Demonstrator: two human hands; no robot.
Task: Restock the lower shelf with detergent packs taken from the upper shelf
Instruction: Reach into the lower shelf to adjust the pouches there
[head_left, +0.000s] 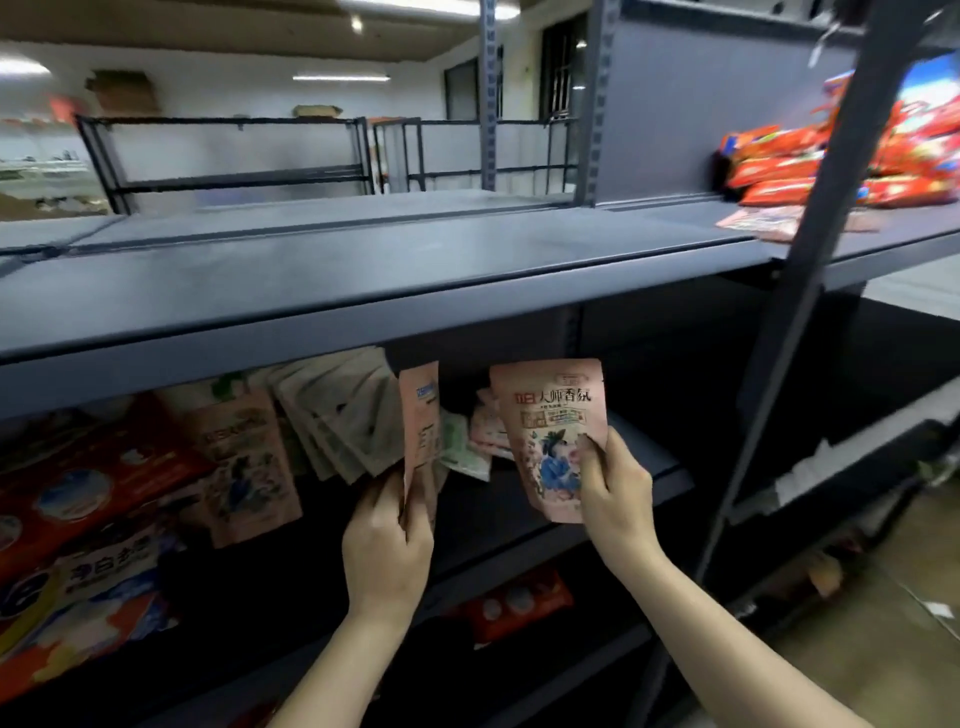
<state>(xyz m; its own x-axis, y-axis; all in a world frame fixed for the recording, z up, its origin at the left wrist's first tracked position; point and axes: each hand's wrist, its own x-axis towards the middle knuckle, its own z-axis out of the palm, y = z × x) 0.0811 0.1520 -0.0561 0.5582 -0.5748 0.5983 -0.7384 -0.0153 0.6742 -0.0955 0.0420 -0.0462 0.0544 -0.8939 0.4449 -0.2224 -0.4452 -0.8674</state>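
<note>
Head view: the right hand (615, 491) pinches a pink detergent pack (550, 431) by its lower right corner, upright before the lower shelf (670, 470). Left of that grip, the left hand (387, 545) clasps a second pink pack (420, 431) edge-on, just beside leaning grey pouches (337, 415).

A shop stockroom or retail storage area. Dark grey steel shelving (363, 291) with slotted uprights (597, 104) runs across the near view. The shelves carry packaged goods in multiples: pink detergent pouches (550, 436) and red boxed packs (88, 499) on the level below, and red-orange packets (779, 171) stacked at the far right above. Bare metal racks (234, 156) stand far left under strip ceiling lights (340, 78), with a cardboard box (122, 91) on top.
</note>
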